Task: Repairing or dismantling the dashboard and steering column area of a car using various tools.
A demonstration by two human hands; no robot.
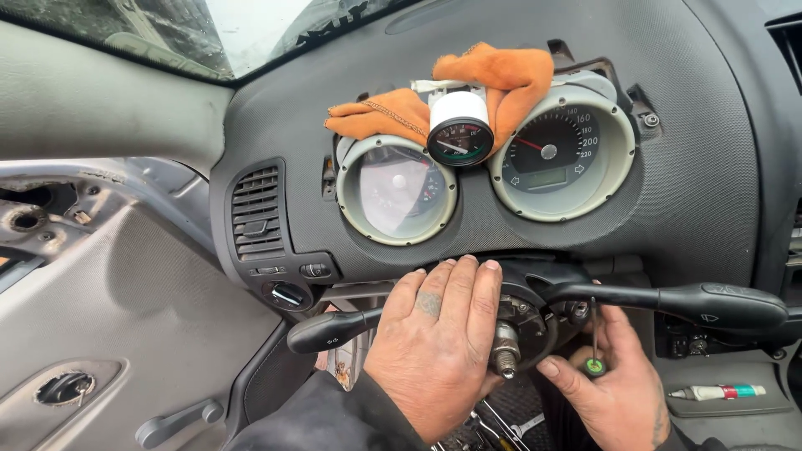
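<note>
My left hand [434, 342] lies flat over the bare steering column hub [526, 321], fingers pressed against the black column cover below the dashboard. The splined steering shaft [505, 351] sticks out beside its thumb. My right hand [614, 388] holds a thin screwdriver [594, 338] with a green handle end, its shaft pointing up into the column behind the right stalk [710, 302]. The left stalk [330, 330] juts out to the left of my left hand.
Two round gauges [397, 190] [561, 154] sit in the dashboard, with a small loose gauge [459, 129] and an orange cloth [501, 75] above them. A small tube [717, 392] lies on a ledge at right. The grey door panel [125, 317] is at left.
</note>
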